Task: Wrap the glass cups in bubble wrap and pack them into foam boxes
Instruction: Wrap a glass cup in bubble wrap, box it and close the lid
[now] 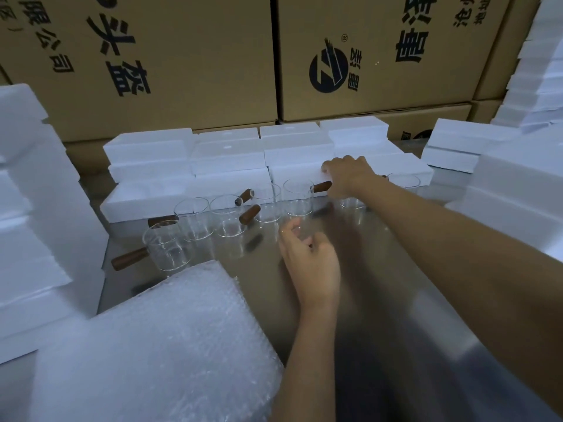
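Note:
Several clear glass cups with brown wooden handles stand in a curved row on the steel table [374,278], from the nearest cup [166,249] at the left to one [298,197] near the middle. My right hand [347,178] reaches over and grips a glass cup [352,204] from above; its wooden handle [323,187] sticks out to the left. One more cup [403,181] stands to the right of that hand. My left hand [310,260] hovers over the table with loosely curled fingers and holds nothing. A stack of bubble wrap sheets [158,345] lies at the lower left.
White foam boxes [231,161] lie in rows behind the cups. More foam pieces are piled at the left [39,239] and at the right [515,184]. Large printed cardboard cartons [182,56] form a wall at the back.

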`<move>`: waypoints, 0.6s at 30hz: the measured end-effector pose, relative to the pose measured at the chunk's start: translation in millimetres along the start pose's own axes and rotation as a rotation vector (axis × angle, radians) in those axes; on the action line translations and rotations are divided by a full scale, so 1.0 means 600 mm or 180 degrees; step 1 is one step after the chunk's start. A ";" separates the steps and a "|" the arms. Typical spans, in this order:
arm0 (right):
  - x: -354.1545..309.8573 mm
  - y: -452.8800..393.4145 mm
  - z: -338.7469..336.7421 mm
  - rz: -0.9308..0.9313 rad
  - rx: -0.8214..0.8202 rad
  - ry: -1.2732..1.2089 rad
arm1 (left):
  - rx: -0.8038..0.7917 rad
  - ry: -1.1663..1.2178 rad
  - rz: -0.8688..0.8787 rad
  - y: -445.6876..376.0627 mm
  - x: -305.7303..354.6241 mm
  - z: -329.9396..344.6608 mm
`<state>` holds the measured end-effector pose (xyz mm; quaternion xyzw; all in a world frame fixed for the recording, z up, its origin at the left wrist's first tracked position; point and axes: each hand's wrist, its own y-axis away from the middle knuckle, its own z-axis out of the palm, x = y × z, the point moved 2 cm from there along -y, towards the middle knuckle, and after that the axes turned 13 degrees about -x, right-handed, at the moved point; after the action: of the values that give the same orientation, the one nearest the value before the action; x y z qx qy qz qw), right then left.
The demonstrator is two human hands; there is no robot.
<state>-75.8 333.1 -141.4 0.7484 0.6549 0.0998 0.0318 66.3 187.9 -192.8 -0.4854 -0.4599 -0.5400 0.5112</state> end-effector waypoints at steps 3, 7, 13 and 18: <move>-0.005 0.006 0.003 -0.0085 0.0219 -0.0061 | -0.0012 -0.0015 -0.0008 0.002 0.002 -0.002; -0.009 0.033 0.007 -0.0313 0.0250 -0.0210 | 0.0011 -0.0053 0.0027 0.005 0.005 -0.002; -0.011 0.072 0.021 -0.0621 0.0272 -0.0255 | -0.0037 0.0042 -0.0028 0.004 0.005 -0.003; -0.005 0.097 0.037 -0.0612 0.0496 -0.0513 | -0.0101 0.0079 -0.0045 0.004 0.004 -0.001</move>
<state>-15.2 323.8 -153.2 0.6880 0.7247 -0.0152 0.0355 68.8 186.9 -190.4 -0.4834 -0.4483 -0.5569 0.5052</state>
